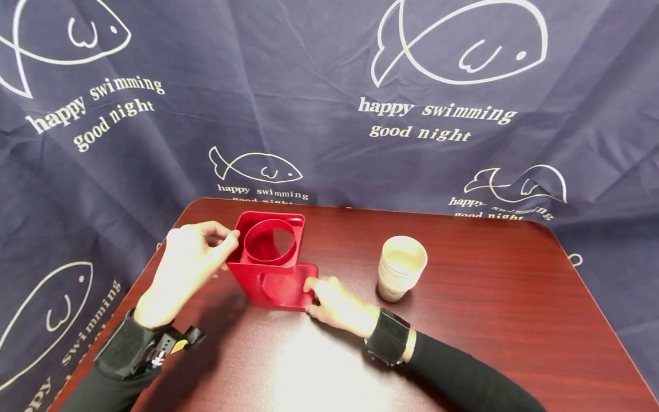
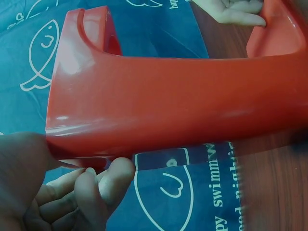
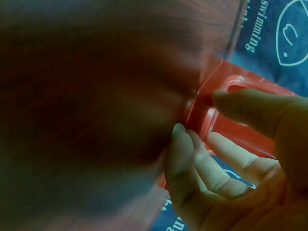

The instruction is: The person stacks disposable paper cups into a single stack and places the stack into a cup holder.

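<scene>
Red holder (image 1: 273, 260) stands on table (image 1: 463, 320), L hand (image 1: 187, 266) pinching its top edge, R hand (image 1: 337, 306) pinching base corner. I see a risk: uneven pull tips it toward paper cups (image 1: 401, 269) nearby.

"happy swimming good night", backdrop cloth (image 1: 329, 86)

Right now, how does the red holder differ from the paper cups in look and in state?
The red holder is glossy red plastic, boxy, with a round hole on top; the paper cups are pale, round and nested in a stack. The holder is held by the left hand at its top and the right hand at its base; the cups stand untouched. Both rest on the table.
</scene>
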Available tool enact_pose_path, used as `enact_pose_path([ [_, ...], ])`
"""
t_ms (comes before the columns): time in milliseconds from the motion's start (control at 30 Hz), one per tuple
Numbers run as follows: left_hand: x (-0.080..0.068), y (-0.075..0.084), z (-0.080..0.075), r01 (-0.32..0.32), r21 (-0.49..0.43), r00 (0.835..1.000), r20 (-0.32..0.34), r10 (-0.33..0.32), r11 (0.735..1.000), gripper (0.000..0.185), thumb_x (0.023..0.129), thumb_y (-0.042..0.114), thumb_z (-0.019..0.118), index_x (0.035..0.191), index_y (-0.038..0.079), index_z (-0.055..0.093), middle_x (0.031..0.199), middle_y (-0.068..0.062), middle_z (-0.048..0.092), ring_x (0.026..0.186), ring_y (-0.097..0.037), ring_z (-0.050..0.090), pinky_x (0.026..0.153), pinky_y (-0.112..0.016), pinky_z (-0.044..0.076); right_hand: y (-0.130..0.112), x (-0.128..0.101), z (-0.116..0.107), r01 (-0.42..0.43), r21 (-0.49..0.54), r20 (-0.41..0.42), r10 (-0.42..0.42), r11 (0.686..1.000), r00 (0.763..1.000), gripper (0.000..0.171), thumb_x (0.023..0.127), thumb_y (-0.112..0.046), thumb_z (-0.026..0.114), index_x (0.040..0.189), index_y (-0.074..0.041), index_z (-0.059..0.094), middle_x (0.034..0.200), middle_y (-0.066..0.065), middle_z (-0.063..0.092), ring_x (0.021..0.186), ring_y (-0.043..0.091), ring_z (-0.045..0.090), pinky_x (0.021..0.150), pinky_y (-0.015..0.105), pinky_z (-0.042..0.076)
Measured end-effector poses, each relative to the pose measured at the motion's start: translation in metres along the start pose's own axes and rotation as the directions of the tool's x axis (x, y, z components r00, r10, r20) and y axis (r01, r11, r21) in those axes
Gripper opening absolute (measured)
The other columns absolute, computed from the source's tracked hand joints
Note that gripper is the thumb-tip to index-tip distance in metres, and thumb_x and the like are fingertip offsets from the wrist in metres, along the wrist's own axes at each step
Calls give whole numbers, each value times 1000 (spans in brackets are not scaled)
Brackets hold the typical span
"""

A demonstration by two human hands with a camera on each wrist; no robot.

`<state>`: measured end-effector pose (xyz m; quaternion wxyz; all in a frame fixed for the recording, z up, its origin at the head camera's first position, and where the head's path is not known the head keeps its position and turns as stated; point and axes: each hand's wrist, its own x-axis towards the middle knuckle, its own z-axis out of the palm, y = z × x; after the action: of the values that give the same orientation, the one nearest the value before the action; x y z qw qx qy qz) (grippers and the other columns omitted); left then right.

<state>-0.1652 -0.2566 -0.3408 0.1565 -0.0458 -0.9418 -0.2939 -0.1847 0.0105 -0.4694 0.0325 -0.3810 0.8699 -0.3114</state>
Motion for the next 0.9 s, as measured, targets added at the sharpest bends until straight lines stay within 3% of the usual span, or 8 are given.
enact_pose_path([
  [400,8,12,10,-20,-5,998,64,20,1000,14,94,23,67,90,15,78,77,0,77,49,-3,63,57,-24,55,8,-11,-11,6,-48,-44,-8,999,999,19,85,-2,77,95,-4,61,69,3,61,63,13,52,61,20,46],
  [733,11,20,15,-176,98,984,17,175,980,16,91,17,68,81,16,80,59,9,66,47,-4,54,51,-26,49,10,-17,-18,-39,-50,-4,39,998,999,17,89,-5,76,99,-7,63,70,0,57,63,12,49,60,21,44],
  [900,12,25,14,-194,147,981,9,195,970,18,89,15,67,75,17,79,57,10,64,47,-9,47,50,-27,42,8,-23,-20,-43,-96,-11,42,994,999,15,89,-9,75,98,-9,64,69,-3,55,61,10,49,60,21,46],
])
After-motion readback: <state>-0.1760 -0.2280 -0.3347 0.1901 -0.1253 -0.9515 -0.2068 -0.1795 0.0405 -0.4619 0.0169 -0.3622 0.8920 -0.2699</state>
